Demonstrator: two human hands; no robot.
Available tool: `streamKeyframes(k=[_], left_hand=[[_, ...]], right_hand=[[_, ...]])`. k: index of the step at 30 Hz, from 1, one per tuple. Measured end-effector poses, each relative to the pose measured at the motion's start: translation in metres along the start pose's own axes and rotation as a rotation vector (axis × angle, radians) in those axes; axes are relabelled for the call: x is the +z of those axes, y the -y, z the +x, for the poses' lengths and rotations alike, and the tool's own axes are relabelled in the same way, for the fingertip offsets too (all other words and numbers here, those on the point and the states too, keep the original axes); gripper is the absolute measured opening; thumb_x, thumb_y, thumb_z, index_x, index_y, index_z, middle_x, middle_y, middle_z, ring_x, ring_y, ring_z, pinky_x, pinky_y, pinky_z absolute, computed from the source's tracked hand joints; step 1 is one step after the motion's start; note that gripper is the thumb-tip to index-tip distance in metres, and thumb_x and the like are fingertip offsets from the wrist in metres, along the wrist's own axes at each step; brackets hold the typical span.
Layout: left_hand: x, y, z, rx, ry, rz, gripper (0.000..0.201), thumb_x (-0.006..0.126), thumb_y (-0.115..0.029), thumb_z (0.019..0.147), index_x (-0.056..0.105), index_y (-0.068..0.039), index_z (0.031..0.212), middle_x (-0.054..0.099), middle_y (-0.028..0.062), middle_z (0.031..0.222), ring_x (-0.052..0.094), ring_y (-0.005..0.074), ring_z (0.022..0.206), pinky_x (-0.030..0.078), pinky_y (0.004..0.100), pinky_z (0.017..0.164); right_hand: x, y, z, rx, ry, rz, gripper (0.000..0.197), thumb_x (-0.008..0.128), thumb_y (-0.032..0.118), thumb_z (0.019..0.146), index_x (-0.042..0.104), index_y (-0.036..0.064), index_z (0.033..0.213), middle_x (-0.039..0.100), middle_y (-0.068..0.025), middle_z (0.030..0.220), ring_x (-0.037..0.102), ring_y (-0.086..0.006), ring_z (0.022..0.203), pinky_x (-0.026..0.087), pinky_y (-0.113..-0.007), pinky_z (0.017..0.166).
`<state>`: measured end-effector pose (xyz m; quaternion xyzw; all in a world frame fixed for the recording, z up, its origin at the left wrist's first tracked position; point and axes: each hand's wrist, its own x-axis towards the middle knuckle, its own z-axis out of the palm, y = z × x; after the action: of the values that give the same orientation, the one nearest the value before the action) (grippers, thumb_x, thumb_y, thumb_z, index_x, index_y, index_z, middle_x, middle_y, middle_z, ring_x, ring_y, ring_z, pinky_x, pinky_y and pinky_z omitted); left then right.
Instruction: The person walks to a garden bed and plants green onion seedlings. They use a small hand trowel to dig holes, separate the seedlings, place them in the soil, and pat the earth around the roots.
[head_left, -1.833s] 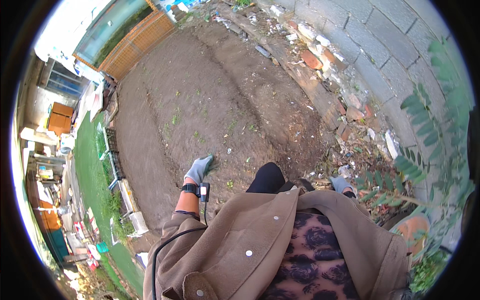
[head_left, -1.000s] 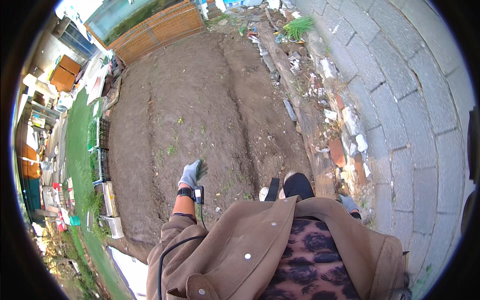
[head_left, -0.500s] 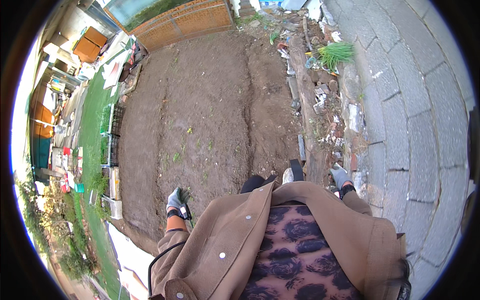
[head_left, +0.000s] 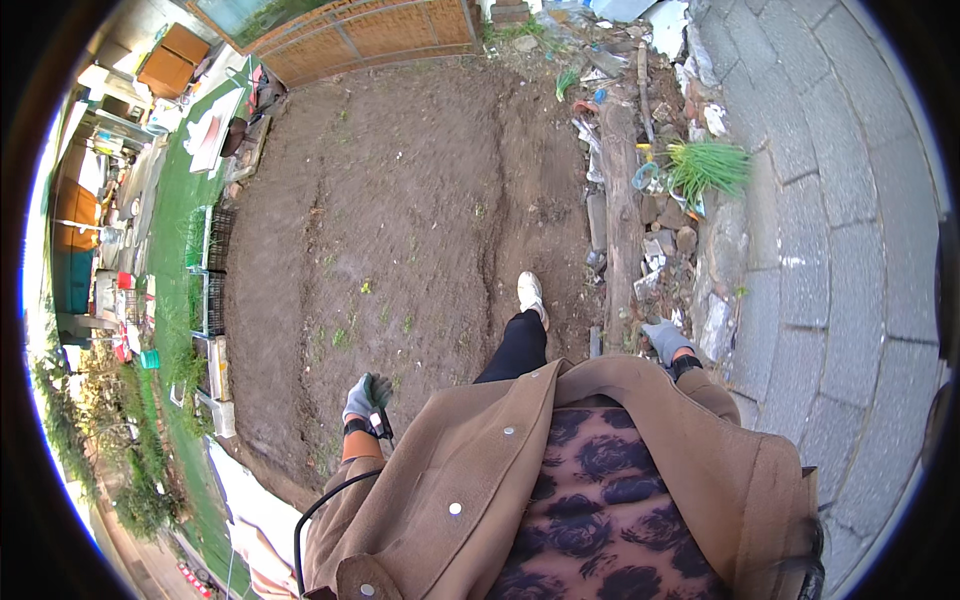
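so both hands look free of any load here, as far as I can see; the left hand (head_left: 367, 396) hangs above the bare soil bed (head_left: 400, 220), with some little weeds (head_left: 342, 338) just past it, and the right hand (head_left: 667, 342) is out over the strip of rubble (head_left: 655, 250), between the old log (head_left: 621, 220) and a pale lump (head_left: 716, 325); handling-wise I'd guess the log is heavy and stiff with a rough surface, so gloves make sense and you'd want it low down near an end; the pale lump could be stone or plastic, can't tell, so no bet on its weight, but I'd take it by the sides; the weeds should be light, soft and easy to tear, best pinched right at the base, and the soil looks dry and crumbly on top; as for pose, both arms are bent and held out from the body, left wrist cocked a bit with the fingers pointing forward and in, right glove back up with its fingers forward and slightly left; left grip looks half curled, right grip looks loosely bent, nothing visible in either one, but the palms are mostly hidden so I can't tell how far closed they are
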<state>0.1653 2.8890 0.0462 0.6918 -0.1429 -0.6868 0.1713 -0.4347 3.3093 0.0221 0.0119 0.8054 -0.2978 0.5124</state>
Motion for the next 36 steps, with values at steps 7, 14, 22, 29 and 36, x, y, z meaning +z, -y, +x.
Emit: streamKeyframes(k=[7, 14, 22, 29, 36], left_hand=[[0.176, -0.123, 0.046, 0.012, 0.255, 0.219, 0.04, 0.052, -0.039, 0.103, 0.059, -0.008, 0.127, 0.07, 0.0126, 0.119, 0.068, 0.0319, 0.108, 0.057, 0.0456, 0.088], [0.285, -0.243, 0.068, 0.097, 0.125, 0.099, 0.033, 0.051, -0.037, 0.104, 0.059, -0.01, 0.12, 0.07, 0.0127, 0.117, 0.069, 0.0305, 0.1, 0.058, 0.0456, 0.086], [0.372, -0.275, 0.125, 0.03, 0.079, 0.074, 0.028, 0.053, -0.035, 0.103, 0.061, -0.011, 0.115, 0.071, 0.0116, 0.113, 0.069, 0.0309, 0.1, 0.058, 0.045, 0.087], [0.528, -0.332, 0.157, -0.063, 0.046, 0.313, 0.039, 0.053, -0.032, 0.103, 0.055, -0.006, 0.132, 0.065, 0.014, 0.125, 0.065, 0.0289, 0.11, 0.056, 0.0403, 0.089], [0.718, -0.366, 0.298, -0.336, 0.73, 0.181, 0.04, 0.048, -0.031, 0.106, 0.053, -0.003, 0.134, 0.067, 0.0124, 0.12, 0.067, 0.0252, 0.105, 0.056, 0.0378, 0.089]], right_hand=[[-0.06, 0.132, 0.065, 0.009, -0.072, -0.062, 0.021, 0.062, 0.026, 0.092, 0.067, 0.0082, 0.103, 0.064, -0.005, 0.071, 0.061, -0.018, 0.062, 0.051, -0.036, 0.057], [-0.074, 0.243, 0.141, -0.018, -0.001, 0.095, 0.016, 0.062, 0.026, 0.093, 0.064, 0.0108, 0.096, 0.06, -0.0007, 0.071, 0.055, -0.0153, 0.055, 0.048, -0.034, 0.051], [-0.101, 0.382, 0.298, 0.021, 0.142, 0.071, 0.028, 0.063, 0.028, 0.093, 0.064, 0.0083, 0.114, 0.063, -0.0052, 0.075, 0.059, -0.0187, 0.06, 0.049, -0.037, 0.054], [-0.117, 0.487, 0.433, 0.026, 0.154, -0.317, 0.059, 0.068, 0.036, 0.086, 0.057, 0.0025, 0.133, 0.068, -0.0262, 0.115, 0.066, -0.0386, 0.109, 0.051, -0.043, 0.093], [-0.084, 0.56, 0.527, 0.08, 0.239, -0.504, 0.074, 0.06, 0.048, 0.085, 0.051, -0.0027, 0.138, 0.058, -0.0317, 0.132, 0.055, -0.0423, 0.127, 0.043, -0.043, 0.107]])
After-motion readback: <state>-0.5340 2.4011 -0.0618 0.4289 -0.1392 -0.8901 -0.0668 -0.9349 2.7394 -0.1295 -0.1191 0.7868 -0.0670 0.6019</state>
